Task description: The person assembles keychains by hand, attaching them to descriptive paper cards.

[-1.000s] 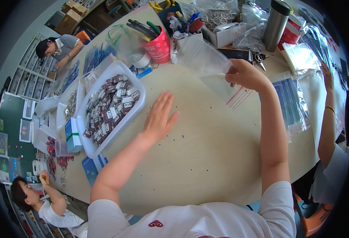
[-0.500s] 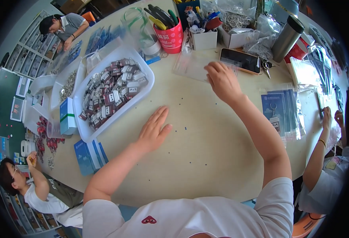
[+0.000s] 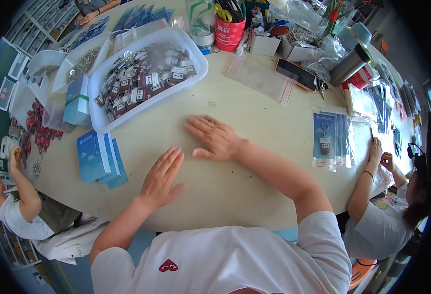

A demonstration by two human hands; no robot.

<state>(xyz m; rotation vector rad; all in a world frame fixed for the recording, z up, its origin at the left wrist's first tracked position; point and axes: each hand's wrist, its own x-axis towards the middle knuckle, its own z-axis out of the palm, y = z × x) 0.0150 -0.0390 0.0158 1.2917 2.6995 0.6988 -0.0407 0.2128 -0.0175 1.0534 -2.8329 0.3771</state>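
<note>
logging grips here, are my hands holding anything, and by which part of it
Nothing is held: your left hand and right hand are both open and empty. The clear bag lies apart from them on the table.

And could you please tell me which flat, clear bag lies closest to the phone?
The single see-through bag just left of the phone, with no card showing; the overlapping bags farther right show blue cards inside.
</note>
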